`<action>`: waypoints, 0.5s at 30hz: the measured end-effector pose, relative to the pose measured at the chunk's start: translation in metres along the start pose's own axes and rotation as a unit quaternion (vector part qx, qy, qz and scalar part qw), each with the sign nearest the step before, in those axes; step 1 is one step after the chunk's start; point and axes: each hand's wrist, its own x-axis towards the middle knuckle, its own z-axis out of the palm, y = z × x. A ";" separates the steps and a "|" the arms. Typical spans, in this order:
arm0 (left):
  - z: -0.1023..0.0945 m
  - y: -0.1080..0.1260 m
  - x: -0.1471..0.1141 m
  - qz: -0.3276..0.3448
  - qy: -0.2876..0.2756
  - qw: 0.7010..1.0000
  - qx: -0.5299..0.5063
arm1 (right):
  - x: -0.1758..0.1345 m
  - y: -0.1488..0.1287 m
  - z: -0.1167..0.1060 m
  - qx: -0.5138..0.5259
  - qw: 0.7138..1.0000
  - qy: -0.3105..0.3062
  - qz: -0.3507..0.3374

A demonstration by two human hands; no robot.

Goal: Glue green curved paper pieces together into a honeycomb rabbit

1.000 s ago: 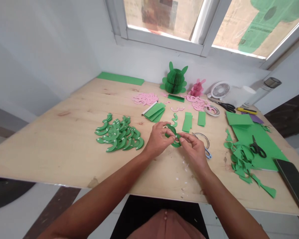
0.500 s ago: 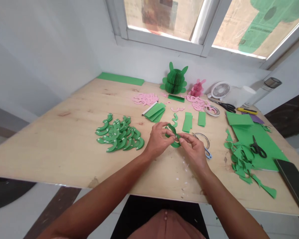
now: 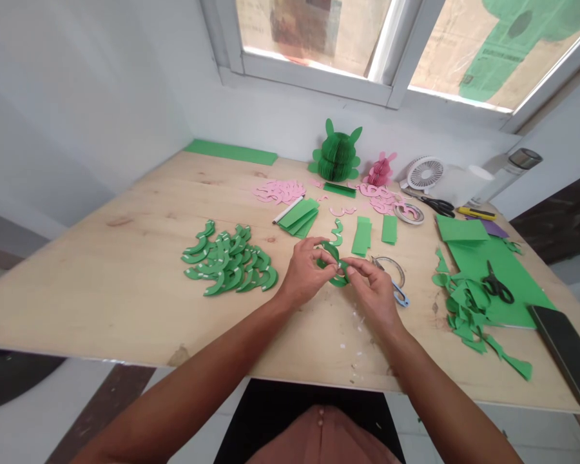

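Between my two hands is a curved green paper cutout (image 3: 329,247), held just above the table. My left hand (image 3: 307,267) pinches it from the left, thumb and fingers together near its middle. From the right, my right hand (image 3: 372,283) grips the same cutout with thumb and forefinger. A small white spot shows where the fingertips meet; the fingers hide part of the paper. Behind my hands lies another wavy green cutout (image 3: 337,233) with white marks. To the left is a pile of similar green cutouts (image 3: 236,261), many bearing small white patches.
Right of my hands lie a tape roll (image 3: 391,270) and a blue tool (image 3: 400,295). Farther right are green scraps (image 3: 464,303), black scissors (image 3: 497,283) and a dark phone-like slab (image 3: 563,354). A green honeycomb paper figure (image 3: 337,158), a pink one (image 3: 381,171) and a fan (image 3: 424,174) stand behind.
Both hands stay in nearly the same place with the green cutout between them. Its upper curve looks slightly more spread and turned. The whole view has shifted a little.
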 end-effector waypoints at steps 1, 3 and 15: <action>0.000 0.000 0.000 -0.001 0.000 1.000 0.000 | 0.000 0.000 0.000 -0.001 1.000 0.001 -0.002; 0.000 0.000 0.000 -0.003 0.000 1.000 -0.001 | 0.000 0.001 0.000 -0.002 1.000 0.001 -0.005; -0.001 0.005 0.000 -0.019 -0.006 1.000 -0.008 | -0.002 -0.002 0.001 0.003 1.000 -0.007 -0.010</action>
